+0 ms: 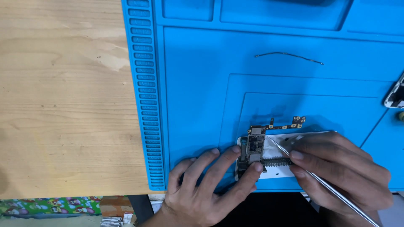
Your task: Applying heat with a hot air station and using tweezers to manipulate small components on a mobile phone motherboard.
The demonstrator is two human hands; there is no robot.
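on blue mat (198, 84), hands: left (208, 185) steadying circuit board (254, 149), right (341, 168) gripping tweezers (320, 178)

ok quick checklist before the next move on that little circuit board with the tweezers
1. Left hand fingers steady the small dark rectangular circuit board: ok.
2. Right hand holds the thin metal tweezers: ok.
3. Tweezer tip at the board's edge: ok; exact contact cannot tell.
4. White phone frame lies flat on the blue silicone work mat: ok.
5. Loose thin curved cable lies apart from the hands: ok.
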